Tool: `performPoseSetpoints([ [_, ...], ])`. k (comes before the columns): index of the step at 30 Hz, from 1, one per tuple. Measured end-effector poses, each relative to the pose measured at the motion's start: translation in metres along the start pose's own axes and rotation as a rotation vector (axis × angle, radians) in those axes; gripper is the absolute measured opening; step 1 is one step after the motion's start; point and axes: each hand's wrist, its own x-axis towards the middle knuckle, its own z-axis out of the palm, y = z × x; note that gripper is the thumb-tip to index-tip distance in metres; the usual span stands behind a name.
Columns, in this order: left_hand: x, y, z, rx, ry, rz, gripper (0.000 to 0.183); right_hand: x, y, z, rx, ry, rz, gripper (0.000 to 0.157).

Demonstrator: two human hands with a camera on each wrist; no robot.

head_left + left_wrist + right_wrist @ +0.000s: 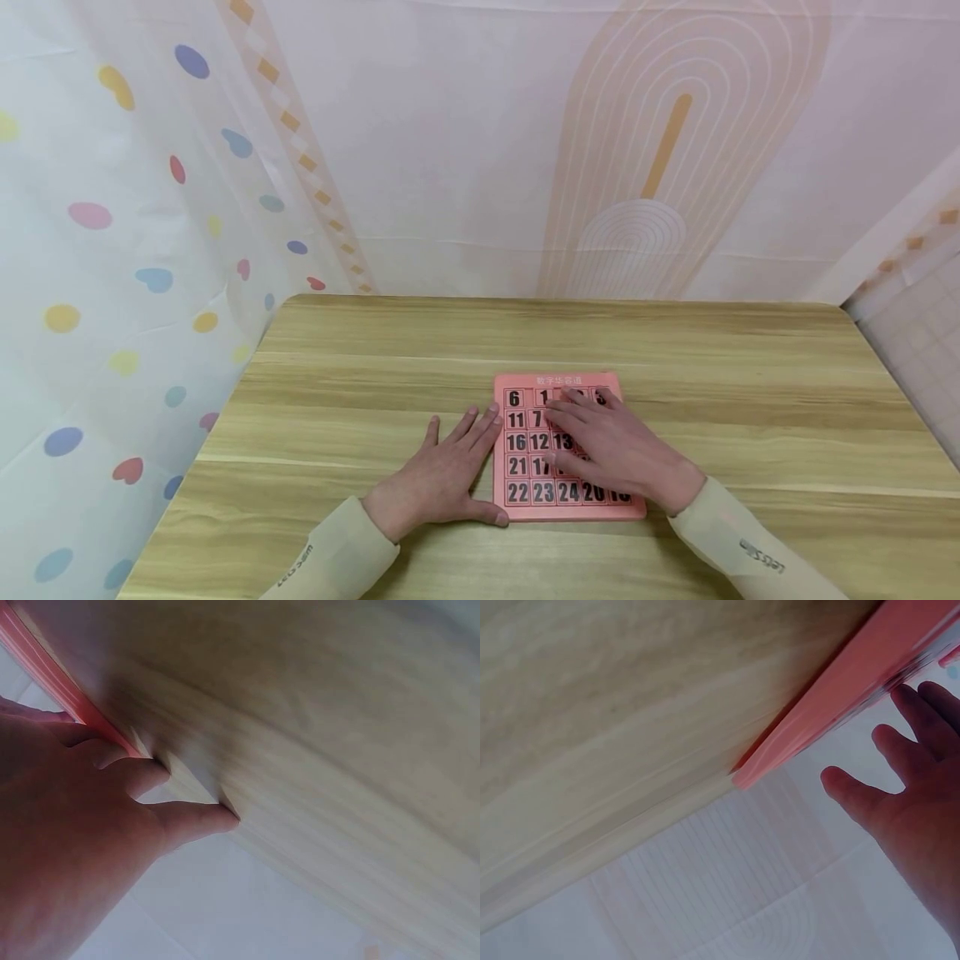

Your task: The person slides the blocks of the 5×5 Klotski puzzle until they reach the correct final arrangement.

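Note:
A pink number sliding puzzle [558, 514] lies flat on the table, its black-numbered square tiles set in rows inside a raised frame. At its left edge, my left hand [442, 479] rests with fingers spread; the fingertips and thumb touch the frame. In the left wrist view, the fingers of my left hand [82, 817] meet the tabletop beside the pink edge. My right hand [622, 446] reaches over the puzzle from the right with extended fingers, hiding several tiles in the middle and right. From the right wrist, some fingers of the right hand [915, 787] appear raised above the frame.
The wood-grain table [360, 358] extends around the puzzle on all sides. Behind it hangs a pale patterned cloth [450, 167], and a cloth with coloured dots and hearts [90, 333] hangs along the left side.

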Motion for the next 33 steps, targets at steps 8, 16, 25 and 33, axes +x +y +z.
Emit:
performPoseSetpoints([
  [8,0.0003,-0.0001,0.0003,0.001,0.003,0.005,0.124,0.0047,-0.0037,-0.0007,-0.01,-0.009,0.007,0.07],
  [16,0.0004,0.0002,0.0004,0.001,0.003,0.004,0.124,0.0066,-0.0053,0.0001,0.0,-0.014,0.017,0.07],
  [25,0.0003,0.0,0.0002,-0.004,0.003,0.003,0.124,0.0085,-0.0063,0.0015,0.006,-0.028,0.015,0.072],
  [33,-0.0012,0.0002,-0.0004,-0.021,0.005,0.0,0.124,0.0046,-0.0018,0.0023,0.025,-0.001,-0.004,0.071],
])
